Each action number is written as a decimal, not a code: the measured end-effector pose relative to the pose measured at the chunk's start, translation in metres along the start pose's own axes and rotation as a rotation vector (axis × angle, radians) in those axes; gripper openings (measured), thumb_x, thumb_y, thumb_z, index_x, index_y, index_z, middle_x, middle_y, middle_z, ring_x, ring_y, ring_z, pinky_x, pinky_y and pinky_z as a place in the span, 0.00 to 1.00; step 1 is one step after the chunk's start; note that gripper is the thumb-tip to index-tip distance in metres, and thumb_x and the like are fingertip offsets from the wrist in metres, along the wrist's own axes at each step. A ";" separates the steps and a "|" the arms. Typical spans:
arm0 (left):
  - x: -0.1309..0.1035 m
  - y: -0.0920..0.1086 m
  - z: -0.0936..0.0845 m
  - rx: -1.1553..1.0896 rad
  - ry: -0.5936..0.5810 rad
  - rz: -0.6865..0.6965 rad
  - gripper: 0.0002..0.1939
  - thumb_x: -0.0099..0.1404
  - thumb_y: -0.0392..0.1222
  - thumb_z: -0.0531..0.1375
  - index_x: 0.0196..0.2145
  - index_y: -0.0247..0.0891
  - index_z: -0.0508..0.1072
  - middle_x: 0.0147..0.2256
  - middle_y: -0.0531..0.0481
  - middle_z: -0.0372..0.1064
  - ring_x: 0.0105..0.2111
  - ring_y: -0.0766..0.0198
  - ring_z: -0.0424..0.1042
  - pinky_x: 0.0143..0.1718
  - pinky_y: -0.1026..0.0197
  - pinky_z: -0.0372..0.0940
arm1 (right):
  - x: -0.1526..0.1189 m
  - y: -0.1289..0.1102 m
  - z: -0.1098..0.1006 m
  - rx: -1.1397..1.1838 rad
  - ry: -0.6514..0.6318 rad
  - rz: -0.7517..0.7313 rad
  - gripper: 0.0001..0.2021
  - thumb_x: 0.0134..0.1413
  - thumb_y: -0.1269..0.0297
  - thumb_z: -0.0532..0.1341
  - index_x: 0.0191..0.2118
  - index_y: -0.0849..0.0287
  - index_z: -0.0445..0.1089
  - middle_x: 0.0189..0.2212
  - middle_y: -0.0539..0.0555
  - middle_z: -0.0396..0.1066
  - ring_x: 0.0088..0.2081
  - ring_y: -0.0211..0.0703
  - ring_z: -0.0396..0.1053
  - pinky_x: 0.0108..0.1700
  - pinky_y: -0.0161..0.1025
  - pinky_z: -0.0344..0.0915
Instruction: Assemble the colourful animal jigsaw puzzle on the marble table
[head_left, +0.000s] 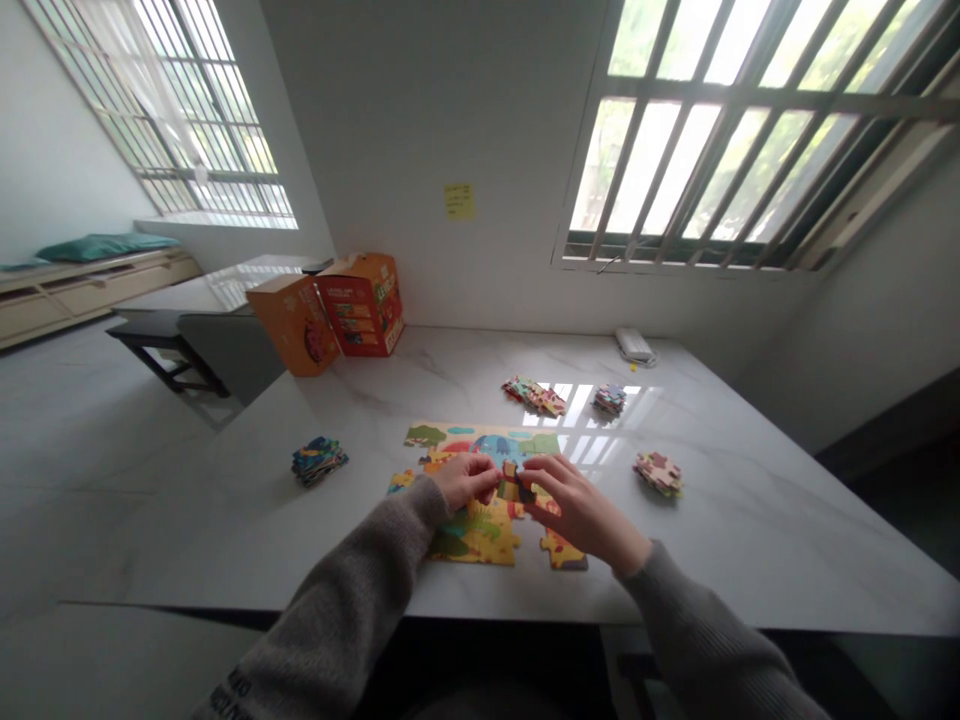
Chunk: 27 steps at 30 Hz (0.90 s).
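A small puzzle piece [510,490] with dark and tan patches is held up between my hands, above a partly joined jigsaw puzzle [480,535] on the table. My right hand [574,505] grips its right side between thumb and fingers. My left hand [466,482] is closed in a pinch at the piece's left edge; its fingertips partly hide what they grasp. The puzzle has a yellow ground with an elephant and trees, and it shows gaps on its left side and along the near edge. My hands cover much of its middle.
Piles of loose pieces lie around: a blue-green stack [319,460] at left, a mixed heap [532,395] behind, a small pile [609,400] and a pink pile [658,474] at right. Orange boxes [364,305] stand back left. A white device [635,346] sits near the wall.
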<state>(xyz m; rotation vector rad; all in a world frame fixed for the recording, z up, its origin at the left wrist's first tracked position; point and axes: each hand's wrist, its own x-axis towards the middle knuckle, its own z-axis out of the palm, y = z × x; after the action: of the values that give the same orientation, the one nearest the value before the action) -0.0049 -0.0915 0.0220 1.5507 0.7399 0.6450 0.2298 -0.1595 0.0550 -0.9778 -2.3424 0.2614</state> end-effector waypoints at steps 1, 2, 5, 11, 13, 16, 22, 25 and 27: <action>-0.001 0.000 0.001 0.016 -0.018 -0.008 0.24 0.61 0.63 0.60 0.24 0.37 0.68 0.18 0.54 0.67 0.19 0.68 0.65 0.26 0.64 0.59 | -0.005 -0.001 -0.001 -0.009 -0.003 -0.005 0.20 0.60 0.69 0.62 0.57 0.51 0.66 0.51 0.60 0.69 0.53 0.54 0.67 0.55 0.57 0.69; -0.001 -0.001 0.002 0.036 -0.021 -0.012 0.25 0.62 0.63 0.59 0.24 0.37 0.69 0.18 0.53 0.67 0.20 0.68 0.65 0.26 0.64 0.60 | -0.010 -0.002 -0.001 -0.013 -0.004 -0.010 0.21 0.59 0.69 0.62 0.57 0.50 0.66 0.51 0.59 0.70 0.53 0.55 0.67 0.56 0.58 0.69; 0.001 -0.003 0.002 0.081 0.024 -0.003 0.26 0.64 0.64 0.57 0.26 0.36 0.72 0.18 0.53 0.67 0.19 0.68 0.65 0.25 0.64 0.59 | -0.025 -0.003 0.001 -0.012 -0.003 -0.009 0.22 0.58 0.70 0.63 0.58 0.50 0.67 0.51 0.59 0.72 0.53 0.55 0.69 0.56 0.59 0.69; 0.002 0.001 -0.006 0.020 0.180 0.102 0.25 0.63 0.63 0.59 0.31 0.34 0.72 0.19 0.54 0.65 0.19 0.68 0.64 0.24 0.65 0.59 | -0.040 -0.002 0.002 -0.041 -0.014 0.008 0.22 0.57 0.71 0.63 0.57 0.51 0.68 0.52 0.60 0.72 0.52 0.55 0.70 0.54 0.57 0.71; -0.004 0.005 -0.017 -0.026 0.215 0.154 0.25 0.63 0.63 0.59 0.34 0.33 0.73 0.20 0.54 0.66 0.20 0.68 0.65 0.24 0.65 0.60 | -0.033 -0.002 0.001 -0.038 -0.019 -0.003 0.20 0.58 0.71 0.62 0.56 0.53 0.68 0.52 0.60 0.72 0.52 0.54 0.70 0.53 0.56 0.72; -0.024 0.010 -0.045 -0.026 0.313 0.198 0.24 0.63 0.61 0.60 0.36 0.33 0.74 0.21 0.54 0.66 0.21 0.68 0.65 0.26 0.65 0.61 | -0.013 -0.003 0.002 -0.026 -0.041 -0.043 0.18 0.59 0.71 0.61 0.55 0.54 0.68 0.52 0.60 0.72 0.52 0.53 0.70 0.53 0.54 0.71; -0.077 0.013 -0.098 0.129 0.619 0.124 0.20 0.59 0.56 0.64 0.35 0.35 0.74 0.20 0.55 0.66 0.20 0.69 0.64 0.23 0.66 0.60 | 0.043 -0.010 0.025 -0.026 -0.037 -0.126 0.17 0.59 0.69 0.62 0.54 0.53 0.69 0.51 0.59 0.72 0.51 0.53 0.69 0.50 0.51 0.71; -0.088 0.004 -0.098 0.119 0.602 0.094 0.21 0.60 0.58 0.63 0.36 0.35 0.73 0.21 0.54 0.69 0.21 0.68 0.65 0.24 0.65 0.62 | 0.070 -0.014 0.040 0.016 0.004 -0.144 0.16 0.59 0.68 0.63 0.52 0.54 0.68 0.49 0.59 0.72 0.50 0.52 0.68 0.50 0.50 0.70; -0.087 -0.004 -0.091 0.088 0.543 0.082 0.24 0.60 0.61 0.63 0.36 0.34 0.72 0.23 0.51 0.72 0.23 0.66 0.68 0.26 0.64 0.63 | 0.084 -0.019 0.051 0.029 0.038 -0.117 0.14 0.59 0.67 0.64 0.51 0.54 0.68 0.47 0.58 0.72 0.49 0.51 0.68 0.50 0.49 0.70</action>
<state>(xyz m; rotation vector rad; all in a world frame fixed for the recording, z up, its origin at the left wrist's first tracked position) -0.1306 -0.0999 0.0291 1.5022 1.1220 1.1307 0.1421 -0.1116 0.0580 -0.8208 -2.3450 0.2283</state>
